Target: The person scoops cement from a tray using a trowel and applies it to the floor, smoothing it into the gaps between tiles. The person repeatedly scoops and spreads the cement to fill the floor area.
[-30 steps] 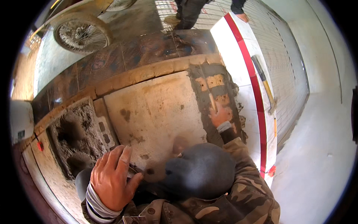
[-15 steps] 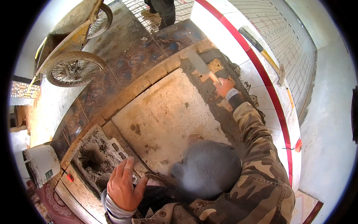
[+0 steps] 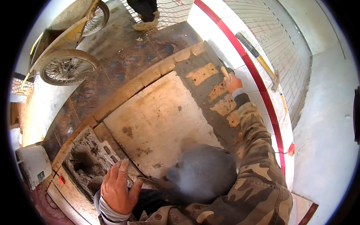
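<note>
Reaching toward one o'clock, the right hand (image 3: 233, 83) grips a trowel (image 3: 225, 73) over wet mortar (image 3: 215, 95); left hand (image 3: 117, 186), fingers spread, rests at seven o'clock.

Right hand (image 3: 233, 83), 1 o'clock: closed round the pale handle of a trowel (image 3: 225, 73), set on a grey mortar bed (image 3: 210, 93) with bare brick patches. Left hand (image 3: 117, 186), 7 o'clock: fingers spread, resting on the person's dark-clad leg. Mortar tray (image 3: 87, 164), 8 o'clock, holds wet mix. Large tile (image 3: 157, 120), centre. Wheelbarrow (image 3: 67, 45), 10 o'clock. Long-handled hammer (image 3: 258, 60), 2 o'clock, on white tiling.
</note>
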`<state>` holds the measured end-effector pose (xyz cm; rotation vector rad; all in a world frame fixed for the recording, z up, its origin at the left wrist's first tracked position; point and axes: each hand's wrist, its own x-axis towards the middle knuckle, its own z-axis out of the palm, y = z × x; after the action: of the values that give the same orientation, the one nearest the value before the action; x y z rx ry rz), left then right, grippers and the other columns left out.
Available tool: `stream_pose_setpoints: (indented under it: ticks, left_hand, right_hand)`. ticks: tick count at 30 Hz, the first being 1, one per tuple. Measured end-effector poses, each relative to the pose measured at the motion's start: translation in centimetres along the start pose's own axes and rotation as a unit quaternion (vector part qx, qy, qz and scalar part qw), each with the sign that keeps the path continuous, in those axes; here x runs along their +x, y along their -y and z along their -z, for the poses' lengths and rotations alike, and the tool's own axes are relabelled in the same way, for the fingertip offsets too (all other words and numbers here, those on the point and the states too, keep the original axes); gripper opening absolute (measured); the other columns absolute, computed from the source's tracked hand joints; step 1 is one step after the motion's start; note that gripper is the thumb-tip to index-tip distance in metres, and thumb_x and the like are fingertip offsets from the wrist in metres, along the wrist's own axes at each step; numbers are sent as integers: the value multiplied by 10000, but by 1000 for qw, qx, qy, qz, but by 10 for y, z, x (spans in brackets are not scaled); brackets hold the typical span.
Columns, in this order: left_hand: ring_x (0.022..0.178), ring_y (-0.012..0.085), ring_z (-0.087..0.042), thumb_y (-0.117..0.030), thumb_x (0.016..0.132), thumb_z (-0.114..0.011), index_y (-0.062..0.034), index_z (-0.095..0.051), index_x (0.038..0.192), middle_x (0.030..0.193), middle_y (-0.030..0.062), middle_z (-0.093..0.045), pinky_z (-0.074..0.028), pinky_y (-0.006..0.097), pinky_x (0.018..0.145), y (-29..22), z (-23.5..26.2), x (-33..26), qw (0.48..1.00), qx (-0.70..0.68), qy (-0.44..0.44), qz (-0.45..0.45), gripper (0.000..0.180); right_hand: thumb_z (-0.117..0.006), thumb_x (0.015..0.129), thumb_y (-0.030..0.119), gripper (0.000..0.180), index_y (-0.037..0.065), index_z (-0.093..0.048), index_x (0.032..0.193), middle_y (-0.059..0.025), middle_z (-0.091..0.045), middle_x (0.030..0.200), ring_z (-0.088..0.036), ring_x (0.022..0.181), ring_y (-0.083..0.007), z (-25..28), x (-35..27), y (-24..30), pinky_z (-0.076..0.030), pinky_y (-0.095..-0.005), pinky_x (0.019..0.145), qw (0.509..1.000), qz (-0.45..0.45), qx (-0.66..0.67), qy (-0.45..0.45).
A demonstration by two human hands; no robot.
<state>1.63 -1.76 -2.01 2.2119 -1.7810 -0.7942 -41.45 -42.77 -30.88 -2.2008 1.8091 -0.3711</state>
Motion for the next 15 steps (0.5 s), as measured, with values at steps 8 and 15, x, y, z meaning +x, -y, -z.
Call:
stream_pose_setpoints:
  ticks: [8, 15]
  left_hand:
    - [1137, 456, -632, -123, 760, -814, 7, -566, 1361, 1275, 248, -635, -511, 483, 969, 2, -2, 1, 1000, 5, 8, 3, 663]
    - [1123, 457, -622, -168, 768, -826, 64, -547, 1355, 1277, 271, -619, -508, 494, 966, 4, 0, 3, 1000, 9, 23, 1, 690]
  right_hand:
    - [-658, 980, 376, 431, 22, -685, 1223, -247, -718, 987, -697, 937, -426, -5, -65, -24, -539, -483, 825, 997, -75, 5, -13]
    - [-683, 972, 350, 367, 32, -686, 1155, -233, -710, 911, -688, 849, -416, 6, -71, 36, -535, -475, 755, 988, -36, 116, -97]
